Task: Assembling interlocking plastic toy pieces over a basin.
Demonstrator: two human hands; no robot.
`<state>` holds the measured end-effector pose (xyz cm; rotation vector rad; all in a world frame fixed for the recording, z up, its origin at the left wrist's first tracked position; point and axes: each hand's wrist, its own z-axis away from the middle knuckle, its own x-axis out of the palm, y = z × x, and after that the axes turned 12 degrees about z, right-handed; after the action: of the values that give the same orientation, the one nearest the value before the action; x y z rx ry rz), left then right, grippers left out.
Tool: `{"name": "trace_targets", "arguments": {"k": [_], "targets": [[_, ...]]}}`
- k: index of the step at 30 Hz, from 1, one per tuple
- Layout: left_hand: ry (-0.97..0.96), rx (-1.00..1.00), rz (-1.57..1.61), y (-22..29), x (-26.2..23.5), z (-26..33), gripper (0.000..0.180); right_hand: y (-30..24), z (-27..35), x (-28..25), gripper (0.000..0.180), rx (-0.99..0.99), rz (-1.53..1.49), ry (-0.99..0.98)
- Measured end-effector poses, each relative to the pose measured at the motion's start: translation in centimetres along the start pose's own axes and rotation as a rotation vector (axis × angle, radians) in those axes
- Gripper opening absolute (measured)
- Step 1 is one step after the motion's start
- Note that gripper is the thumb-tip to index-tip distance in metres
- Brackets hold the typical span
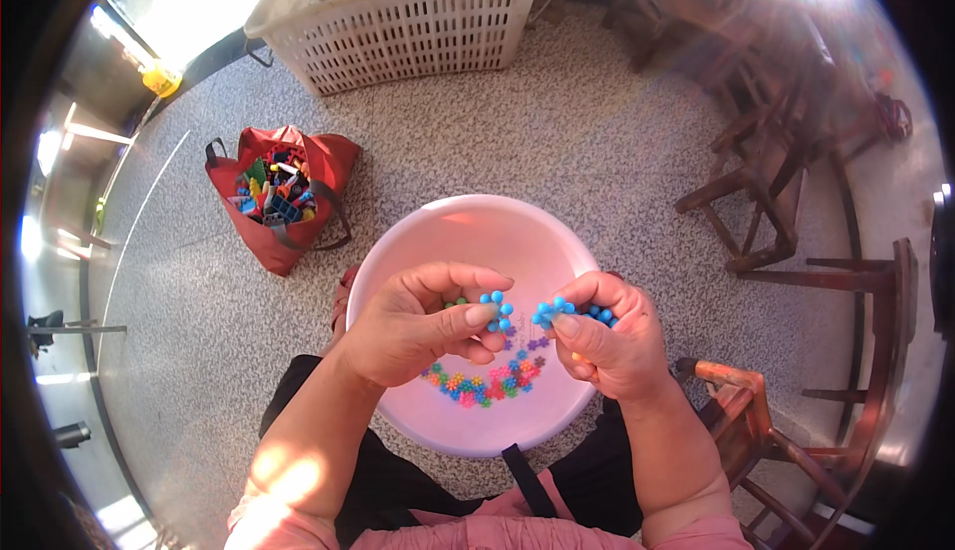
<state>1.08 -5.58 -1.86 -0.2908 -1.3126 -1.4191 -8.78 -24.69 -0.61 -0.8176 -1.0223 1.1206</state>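
Over a pink basin [453, 237], both my hands are raised close together. My left hand [408, 326] pinches a blue flower-shaped toy piece with round knobs [496, 311] between thumb and forefinger. Some green knobs show behind those fingers. Facing it, a blue knobbed toy piece [553, 312] sticks out from my right hand [627, 351], gripped by thumb and forefinger. More blue knobs show at that forefinger, and a bit of yellow below the thumb. A small gap separates the two blue pieces. Many-coloured flower-shaped pieces [487, 388] lie in the basin's bottom, partly hidden by my hands.
A red bag [333, 157] full of assorted toy bricks [276, 192] stands on the speckled floor at the left. At the back is a white slatted basket [398, 38]. Wooden stools [746, 217] and an orange-brown chair [741, 381] are at the right.
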Motion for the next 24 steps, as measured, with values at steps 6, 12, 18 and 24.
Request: {"name": "trace_targets", "arguments": {"k": [6,12,18,24], "targets": [[0.06,-0.028,-0.066,-0.1,0.8,0.0,0.029,1.0,-0.1,0.5,0.015,-0.332,0.4,0.094],[0.069,-0.014,-0.146,-0.2,0.8,-0.1,0.028,0.8,0.1,0.9,0.014,-0.397,0.542,0.151],[0.062,0.039,-0.234,-0.4,0.7,0.0,0.028,0.7,-0.4,0.5,0.014,-0.59,0.784,0.142],[0.066,0.071,-0.265,-1.0,0.8,-0.2,0.026,0.6,-0.5,1.4,0.014,-0.626,0.746,0.235]]}}
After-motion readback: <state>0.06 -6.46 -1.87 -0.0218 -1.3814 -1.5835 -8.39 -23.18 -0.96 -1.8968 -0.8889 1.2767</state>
